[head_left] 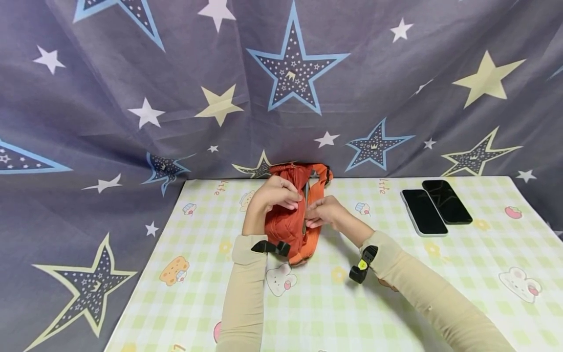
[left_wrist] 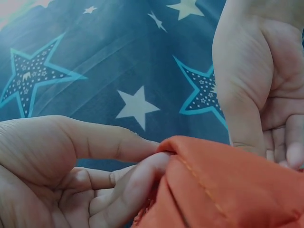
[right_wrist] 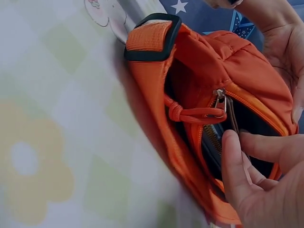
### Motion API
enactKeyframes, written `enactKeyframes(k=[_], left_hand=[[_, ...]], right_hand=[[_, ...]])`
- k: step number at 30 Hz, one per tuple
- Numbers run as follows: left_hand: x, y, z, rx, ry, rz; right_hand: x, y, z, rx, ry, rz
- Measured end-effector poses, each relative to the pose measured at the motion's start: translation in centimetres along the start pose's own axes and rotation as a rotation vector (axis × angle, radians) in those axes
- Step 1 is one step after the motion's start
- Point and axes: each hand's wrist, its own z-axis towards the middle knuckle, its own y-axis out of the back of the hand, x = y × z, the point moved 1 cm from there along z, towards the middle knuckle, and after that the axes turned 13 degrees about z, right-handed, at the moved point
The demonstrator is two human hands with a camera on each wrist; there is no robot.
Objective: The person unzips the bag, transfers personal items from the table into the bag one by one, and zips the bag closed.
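Note:
An orange waist bag point(head_left: 286, 222) lies at the table's back edge, its zipped pocket gaping open. My left hand point(head_left: 278, 192) is at the bag's left side; in the left wrist view its thumb and forefinger pinch a fold of the orange fabric point(left_wrist: 228, 175). From the right, my right hand point(head_left: 326, 213) reaches into the opening. Its thumb and forefinger point(right_wrist: 261, 147) pinch a dark flat thing with a brown edge point(right_wrist: 232, 116) inside the pocket; its kind cannot be made out. A zip pull with an orange cord point(right_wrist: 197, 114) hangs at the opening's end.
Two dark-screened phones point(head_left: 424, 212) point(head_left: 447, 201) lie side by side on the right of the table. A checked, cartoon-printed cloth point(head_left: 352, 303) covers the tabletop. Behind it hangs a grey star-patterned curtain point(head_left: 184, 58). The bag's strap carries a black buckle point(right_wrist: 173, 38).

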Motion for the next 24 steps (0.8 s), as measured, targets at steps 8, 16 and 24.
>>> enactKeyframes(k=[8,16,24], left_hand=[[0.6,-0.2,0.4,0.040,0.071,0.099],[-1.7,0.1,-2.3,-0.137,-0.075,0.145],[-4.3,0.6,-1.5,-0.188,-0.086,0.275]], right_hand=[[-0.9,0.7,-0.7,0.079,-0.012,-0.004],[-1.2,1.6,-2.7,0.144,-0.029,0.009],[-1.0,2.4,-4.9,0.238,-0.062,0.048]])
